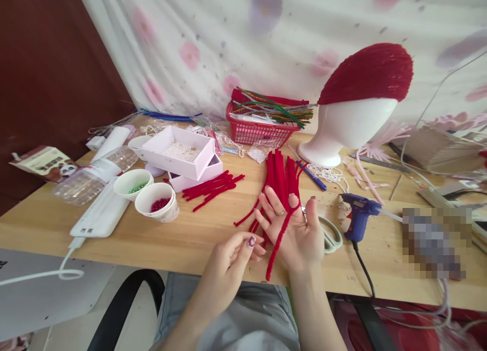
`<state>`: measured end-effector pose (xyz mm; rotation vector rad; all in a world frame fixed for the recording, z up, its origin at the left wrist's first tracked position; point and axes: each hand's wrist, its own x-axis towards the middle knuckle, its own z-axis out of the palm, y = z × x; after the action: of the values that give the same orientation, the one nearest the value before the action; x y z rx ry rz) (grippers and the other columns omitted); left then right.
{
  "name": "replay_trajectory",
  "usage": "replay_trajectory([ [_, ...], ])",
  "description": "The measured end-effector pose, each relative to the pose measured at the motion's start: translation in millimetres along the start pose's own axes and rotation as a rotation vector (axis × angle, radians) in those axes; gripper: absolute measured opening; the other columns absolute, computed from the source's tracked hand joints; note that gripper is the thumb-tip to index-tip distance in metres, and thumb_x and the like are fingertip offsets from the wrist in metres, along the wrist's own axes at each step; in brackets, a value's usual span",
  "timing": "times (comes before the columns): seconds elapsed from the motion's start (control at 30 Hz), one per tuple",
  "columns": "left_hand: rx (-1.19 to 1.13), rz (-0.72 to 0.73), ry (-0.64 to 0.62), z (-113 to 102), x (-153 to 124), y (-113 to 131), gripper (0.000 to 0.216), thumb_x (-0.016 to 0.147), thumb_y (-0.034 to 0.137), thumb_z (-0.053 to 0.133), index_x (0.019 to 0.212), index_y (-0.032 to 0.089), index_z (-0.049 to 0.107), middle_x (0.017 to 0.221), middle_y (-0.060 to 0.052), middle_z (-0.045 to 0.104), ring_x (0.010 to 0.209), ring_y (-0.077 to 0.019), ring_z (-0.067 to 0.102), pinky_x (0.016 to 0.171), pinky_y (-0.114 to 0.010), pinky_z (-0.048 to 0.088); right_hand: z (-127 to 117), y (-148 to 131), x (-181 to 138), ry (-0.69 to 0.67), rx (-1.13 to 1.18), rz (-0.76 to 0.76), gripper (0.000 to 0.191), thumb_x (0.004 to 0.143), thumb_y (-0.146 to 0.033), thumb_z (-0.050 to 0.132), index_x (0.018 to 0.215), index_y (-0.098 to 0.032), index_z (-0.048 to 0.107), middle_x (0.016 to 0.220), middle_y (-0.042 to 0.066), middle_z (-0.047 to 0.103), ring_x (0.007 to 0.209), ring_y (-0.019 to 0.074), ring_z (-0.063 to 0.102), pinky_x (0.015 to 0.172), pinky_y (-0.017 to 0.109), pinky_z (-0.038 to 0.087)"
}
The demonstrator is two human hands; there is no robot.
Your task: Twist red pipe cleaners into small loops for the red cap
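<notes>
My right hand (299, 237) is turned palm up over the table's front edge, fingers spread. A red pipe cleaner (277, 245) is hooked between its fingers, runs down across the palm and hangs past the edge. My left hand (234, 257) sits just left of it with fingertips pinched together beside the palm; what they pinch is hidden. Behind the hands lies a bundle of red pipe cleaners (280, 174). A second, shorter pile of red pipe cleaners (211, 187) lies further left.
On the wooden table (198, 239): a blue glue gun (359, 216), scissors (332, 238), paper cups of red beads (158, 203) and green beads (134, 182), pink boxes (182, 153), a red basket (258, 128), and a white mannequin head (352, 123) with a red cap.
</notes>
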<state>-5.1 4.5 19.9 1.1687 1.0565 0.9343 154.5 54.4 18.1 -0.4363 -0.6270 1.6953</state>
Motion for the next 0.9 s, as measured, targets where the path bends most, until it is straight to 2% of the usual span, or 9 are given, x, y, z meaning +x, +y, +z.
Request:
replay_trajectory([
  [0.1,-0.093,0.067,0.048,8.2,6.7,5.7,0.025,0.093,0.043,0.058,0.103,0.02,0.06,0.098,-0.005,0.069,0.088,-0.0159,0.065,0.082,-0.029,0.053,8.1,2.5,-4.6,-0.019,-0.157,-0.008,0.067,0.094,-0.07,0.025,0.1,-0.033,0.08,0.131,0.002,0.07,0.137,0.0267,0.048,0.115,0.048,0.034],
  [0.17,-0.221,0.112,0.05,13.6,12.6,9.9,0.033,0.087,0.036,0.069,0.114,0.023,0.055,0.099,-0.002,0.067,0.088,-0.0149,0.065,0.079,-0.027,0.053,13.8,5.5,-9.8,-0.052,-0.26,0.021,0.069,0.091,-0.073,0.027,0.103,-0.03,0.08,0.143,0.002,0.061,0.144,0.0303,0.038,0.119,0.049,0.026],
  [0.23,-0.322,0.155,0.037,16.6,17.8,13.7,0.038,0.082,0.03,0.075,0.115,0.024,0.056,0.098,-0.002,0.069,0.088,-0.0146,0.066,0.079,-0.026,0.054,16.9,9.0,-15.7,-0.094,-0.342,0.059,0.073,0.091,-0.074,0.026,0.104,-0.027,0.08,0.152,0.002,0.05,0.147,0.0327,0.03,0.119,0.049,0.025],
  [0.3,-0.336,0.188,0.035,15.7,20.7,16.7,0.026,0.082,0.028,0.076,0.104,0.021,0.064,0.097,-0.003,0.073,0.089,-0.0155,0.068,0.08,-0.025,0.055,17.0,11.8,-20.8,-0.131,-0.392,0.075,0.075,0.092,-0.072,0.024,0.106,-0.025,0.08,0.156,0.004,0.045,0.149,0.0338,0.025,0.117,0.05,0.029],
  [0.43,-0.255,0.212,0.051,6.5,19.5,17.9,0.016,0.077,0.027,0.08,0.088,0.018,0.073,0.095,-0.006,0.075,0.085,-0.0175,0.07,0.072,-0.023,0.057,15.4,12.0,-26.0,-0.195,-0.426,0.102,0.073,0.095,-0.067,0.022,0.109,-0.024,0.079,0.154,0.006,0.047,0.149,0.034,0.025,0.119,0.051,0.024],
  [0.6,-0.233,0.286,0.128,1.1,12.3,16.8,0.014,0.076,0.03,0.08,0.083,0.02,0.075,0.089,-0.005,0.074,0.081,-0.0172,0.069,0.065,-0.022,0.056,21.7,7.2,-28.1,-0.226,-0.443,0.133,0.053,0.095,-0.06,0.039,0.115,-0.028,0.076,0.151,0.006,0.051,0.146,0.0325,0.033,0.121,0.051,0.021],
  [0.73,-0.33,0.197,0.182,3.8,7.0,18.3,0.024,0.069,0.04,0.085,0.075,0.02,0.074,0.074,-0.001,0.07,0.058,-0.012,0.061,0.052,-0.022,0.052,26.8,4.9,-31.5,-0.246,-0.575,0.137,0.047,0.097,-0.056,0.039,0.124,-0.033,0.07,0.151,0.004,0.052,0.148,0.0287,0.03,0.121,0.052,0.022],
  [0.8,-0.373,0.15,0.205,5.7,6.2,19.0,0.028,0.065,0.044,0.086,0.072,0.02,0.074,0.064,0.001,0.065,0.053,-0.0104,0.057,0.05,-0.021,0.051,28.3,3.4,-32.7,-0.228,-0.719,0.082,0.044,0.098,-0.055,0.04,0.119,-0.035,0.072,0.15,0.002,0.053,0.15,0.0268,0.026,0.122,0.054,0.017],
  [0.9,-0.434,0.148,0.22,8.1,7.9,19.6,0.028,0.063,0.045,0.088,0.071,0.021,0.075,0.068,0.001,0.068,0.06,-0.0105,0.059,0.054,-0.02,0.052,28.7,1.6,-32.1,-0.225,-0.865,-0.054,0.041,0.099,-0.051,0.043,0.093,-0.033,0.08,0.143,0.001,0.061,0.146,0.0269,0.033,0.122,0.054,0.015],
])
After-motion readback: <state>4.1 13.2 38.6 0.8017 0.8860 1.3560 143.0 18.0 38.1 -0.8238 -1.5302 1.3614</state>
